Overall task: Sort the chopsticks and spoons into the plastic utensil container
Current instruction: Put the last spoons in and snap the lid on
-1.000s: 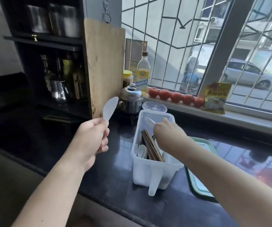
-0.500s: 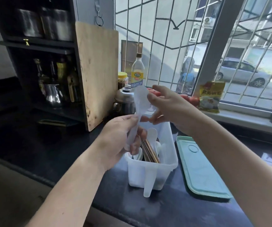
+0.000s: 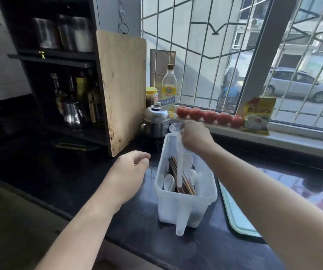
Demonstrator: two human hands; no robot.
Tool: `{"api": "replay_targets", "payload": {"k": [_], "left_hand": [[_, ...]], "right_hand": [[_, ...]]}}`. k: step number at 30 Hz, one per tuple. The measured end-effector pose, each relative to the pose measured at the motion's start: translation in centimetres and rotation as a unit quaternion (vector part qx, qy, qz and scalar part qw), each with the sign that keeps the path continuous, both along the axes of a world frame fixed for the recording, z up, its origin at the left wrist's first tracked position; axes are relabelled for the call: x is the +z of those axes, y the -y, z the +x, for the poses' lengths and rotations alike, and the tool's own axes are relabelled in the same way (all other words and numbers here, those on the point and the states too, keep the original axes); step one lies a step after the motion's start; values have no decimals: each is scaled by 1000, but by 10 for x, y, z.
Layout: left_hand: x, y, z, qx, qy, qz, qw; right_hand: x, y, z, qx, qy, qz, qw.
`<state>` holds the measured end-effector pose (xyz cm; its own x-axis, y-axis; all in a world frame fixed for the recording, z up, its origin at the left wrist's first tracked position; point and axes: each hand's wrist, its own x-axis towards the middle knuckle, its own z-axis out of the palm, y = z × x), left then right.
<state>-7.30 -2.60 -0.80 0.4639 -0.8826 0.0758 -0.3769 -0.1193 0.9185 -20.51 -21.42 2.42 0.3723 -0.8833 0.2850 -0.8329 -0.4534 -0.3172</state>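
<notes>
Head view. The translucent white plastic utensil container [image 3: 186, 203] stands on the dark glossy countertop [image 3: 79, 182], near the counter's front edge, with a moulded handle [image 3: 181, 225] hanging from its near wall at 6 o'clock. Inside, a bundle of brown wooden chopsticks [image 3: 182, 180] lies along the middle. Small white ceramic spoons [image 3: 168, 182] sit at 9 o'clock of the bundle, and further white spoons [image 3: 192, 173] lie at 3 o'clock of it.

The right hand [image 3: 194, 136] is above the container's far rim, at 12 o'clock of the box. Its fingers are curled and pinch the broad end of a translucent white plastic rice paddle [image 3: 179, 168]. The paddle hangs nearly upright, its lower end down among the chopsticks.

The left hand [image 3: 129, 170] hovers at 9 o'clock of the container, just beside its left wall. Its fingers are loosely curled and grip nothing.

Open countertop extends at 9 o'clock of the left hand. At 3 o'clock of the container, a pale green flat plastic lid [image 3: 236, 217] lies close to the right wall. At 12 o'clock, a small stainless steel lidded pot [image 3: 155, 121] stands just behind the far rim. A tall wooden cutting board [image 3: 121, 88] leans upright at 11 o'clock.
</notes>
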Motion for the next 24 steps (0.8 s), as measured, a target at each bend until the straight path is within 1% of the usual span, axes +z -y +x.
{"api": "replay_targets", "payload": {"k": [3, 4, 6, 7, 9, 10, 12, 13, 15, 16, 17, 19, 20, 22, 24], "left_hand": [[-3, -3, 2, -2, 13, 16, 1000], [-4, -3, 3, 0, 18, 20, 1000], [-6, -4, 3, 2, 35, 27, 999], [-7, -4, 2, 4, 43, 29, 999], [-10, -1, -2, 3, 52, 34, 998], [-11, 2, -5, -2, 54, 37, 998], [-13, 10, -14, -10, 69, 43, 997], [-14, 15, -20, -11, 85, 44, 995], [-18, 23, -33, -2, 132, 29, 991], [-20, 26, -40, 6, 162, 11, 987], [-22, 28, -48, 13, 191, -9, 982], [-23, 31, -61, 23, 229, -42, 972], [-24, 32, -67, 22, 242, -55, 968], [-22, 35, -74, 18, 259, -70, 963], [-21, 37, -76, 11, 258, -69, 964]], "right_hand": [[-20, 12, 19, 36, -115, 82, 989], [-24, 14, 22, 46, -124, 138, 982], [-29, 15, 18, 57, -95, 220, 969], [-29, 17, 11, 51, -77, 213, 973], [-26, 20, -15, 15, -43, 78, 996], [-26, 21, -34, -3, -10, 11, 1000], [-29, 19, -77, -33, 58, -47, 997], [-33, 17, -99, -54, 63, -54, 995], [-50, 15, -141, -110, 37, -38, 993], [-61, 14, -161, -141, 6, -14, 990], [-73, 14, -180, -173, -42, 20, 984], [-96, 12, -211, -221, -134, 103, 961], [-107, 10, -222, -237, -160, 137, 948], [-126, 7, -235, -261, -155, 187, 934], [-137, 3, -238, -264, -137, 203, 933]]}}
